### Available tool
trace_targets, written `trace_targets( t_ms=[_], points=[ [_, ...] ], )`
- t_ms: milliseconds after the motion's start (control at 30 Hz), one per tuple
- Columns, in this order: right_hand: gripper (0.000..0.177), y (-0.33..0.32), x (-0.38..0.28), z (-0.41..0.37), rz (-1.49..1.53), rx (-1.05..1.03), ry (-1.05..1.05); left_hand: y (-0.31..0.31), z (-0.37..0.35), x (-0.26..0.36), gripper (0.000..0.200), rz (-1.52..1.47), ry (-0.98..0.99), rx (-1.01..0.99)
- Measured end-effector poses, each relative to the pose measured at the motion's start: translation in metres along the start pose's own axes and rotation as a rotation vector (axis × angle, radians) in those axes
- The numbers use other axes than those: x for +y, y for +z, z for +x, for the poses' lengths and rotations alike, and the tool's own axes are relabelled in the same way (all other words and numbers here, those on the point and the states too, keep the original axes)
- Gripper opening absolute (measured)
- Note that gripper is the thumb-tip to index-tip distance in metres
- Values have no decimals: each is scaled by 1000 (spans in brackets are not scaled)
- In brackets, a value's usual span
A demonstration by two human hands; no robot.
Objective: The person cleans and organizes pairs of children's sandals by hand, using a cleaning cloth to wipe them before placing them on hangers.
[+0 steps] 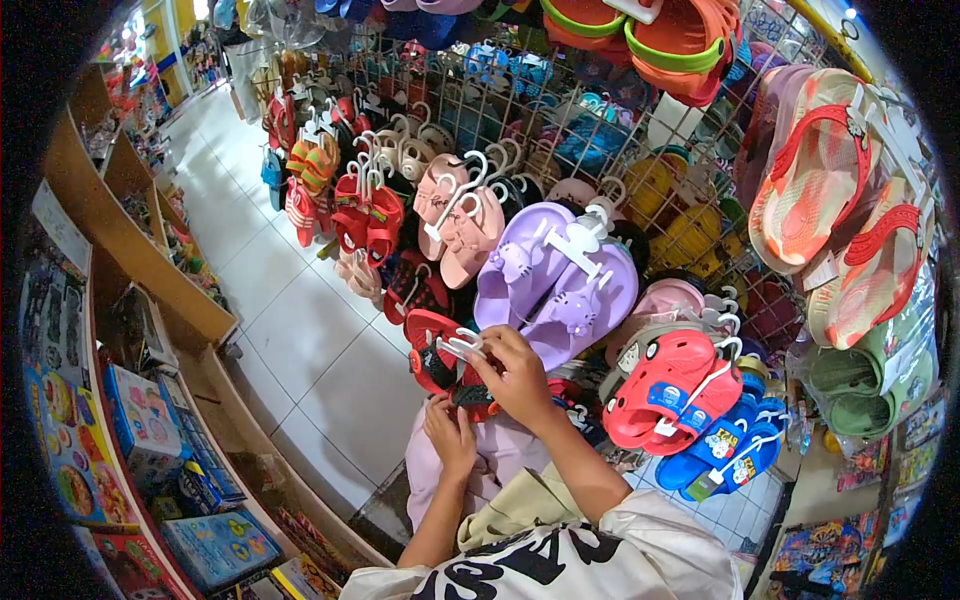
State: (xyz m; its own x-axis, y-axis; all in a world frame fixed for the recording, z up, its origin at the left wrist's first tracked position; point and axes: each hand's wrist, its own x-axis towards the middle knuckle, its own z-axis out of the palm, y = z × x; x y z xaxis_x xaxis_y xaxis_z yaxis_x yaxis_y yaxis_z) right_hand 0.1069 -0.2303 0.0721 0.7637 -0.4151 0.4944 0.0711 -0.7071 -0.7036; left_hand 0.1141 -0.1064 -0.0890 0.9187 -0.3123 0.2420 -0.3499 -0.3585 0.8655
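Observation:
My right hand (515, 372) pinches a white plastic hanger (463, 345) between thumb and fingers. A pair of red and black children's sandals (433, 352) hangs at that hanger, the second one partly covered by my right hand. Lower down, my left hand (450, 436) has its fingers closed at the bottom edge of the sandals, near a dark sole. Just beyond my right hand, lilac slides (560, 285) with cat-face ornaments hang from their own white hanger.
A wire grid rack (640, 150) carries several pairs of footwear, among them pink slides (462, 225), red clogs (665, 390) and blue slides (720, 450). Wooden shelves (225, 420) with boxed toys (145, 415) line the left side. White floor tiles (335, 400) run between.

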Motion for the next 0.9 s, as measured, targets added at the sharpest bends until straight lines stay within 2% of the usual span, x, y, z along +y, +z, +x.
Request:
trace_targets(
  t_ms=[467, 567, 633, 700, 800, 833, 900],
  points=[
    [14, 3, 3, 2, -42, 25, -53, -1, 3, 2, 22, 22, -4, -16],
    [14, 4, 1, 4, -6, 20, -48, -1, 3, 1, 19, -121, -34, 9],
    [14, -1, -6, 13, 45, -11, -10, -5, 2, -18, 17, -234, 7, 169],
    [16, -6, -15, 31, -20, 5, -56, -17, 30, -25, 15, -355, 58, 359],
    [18, -16, -31, 79, 16, 45, -132, -69, 133, 15, 12, -529, 185, 654],
    [19, -21, -39, 97, 10, 33, -142, -90, 173, 37, 17, -522, 269, 654],
    [22, -21, -42, 139, -131, 178, -342, -123, 250, 80, 36, -316, 518, 705]
  ],
)
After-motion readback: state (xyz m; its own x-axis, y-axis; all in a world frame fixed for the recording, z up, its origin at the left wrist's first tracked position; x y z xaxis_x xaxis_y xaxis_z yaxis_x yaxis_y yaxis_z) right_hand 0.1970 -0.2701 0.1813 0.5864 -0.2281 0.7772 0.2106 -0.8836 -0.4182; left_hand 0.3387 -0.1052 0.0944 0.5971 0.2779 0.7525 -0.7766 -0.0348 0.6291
